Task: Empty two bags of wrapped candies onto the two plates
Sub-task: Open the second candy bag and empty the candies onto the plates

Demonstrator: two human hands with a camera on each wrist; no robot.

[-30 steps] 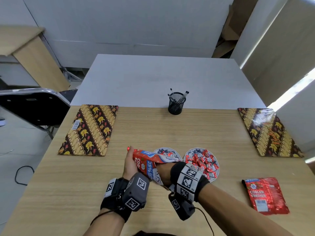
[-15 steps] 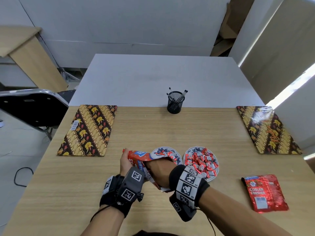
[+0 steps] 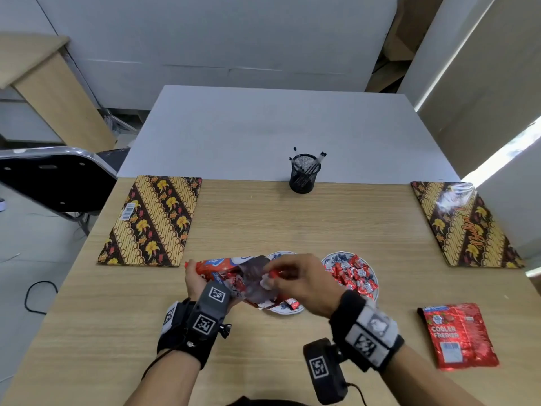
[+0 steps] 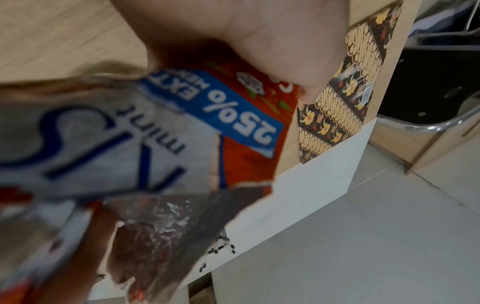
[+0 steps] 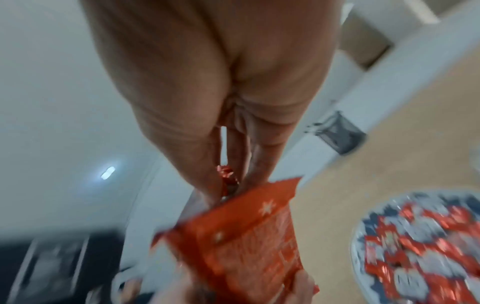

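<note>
My left hand (image 3: 202,281) grips the bottom of a torn-open red, white and blue candy bag (image 3: 234,273), which lies on its side with its mouth over the left plate (image 3: 282,311). In the left wrist view the bag (image 4: 233,115) fills the frame under my palm. My right hand (image 3: 295,276) hovers at the bag's mouth and pinches one red wrapped candy (image 5: 227,174) between fingers and thumb. A few candies (image 3: 292,303) lie on the left plate. The right plate (image 3: 330,257) holds a heap of red wrapped candies (image 3: 352,276).
A flat red candy bag (image 3: 459,338) lies at the right on the wooden table. A black mesh pen holder (image 3: 304,175) stands at the far edge. Patterned placemats lie at the far left (image 3: 152,221) and far right (image 3: 465,224). A black chair (image 3: 52,177) stands left.
My right hand, which was reaching into the bag's mouth, has come out holding a red candy. The left hand keeps its grip on the bag.
</note>
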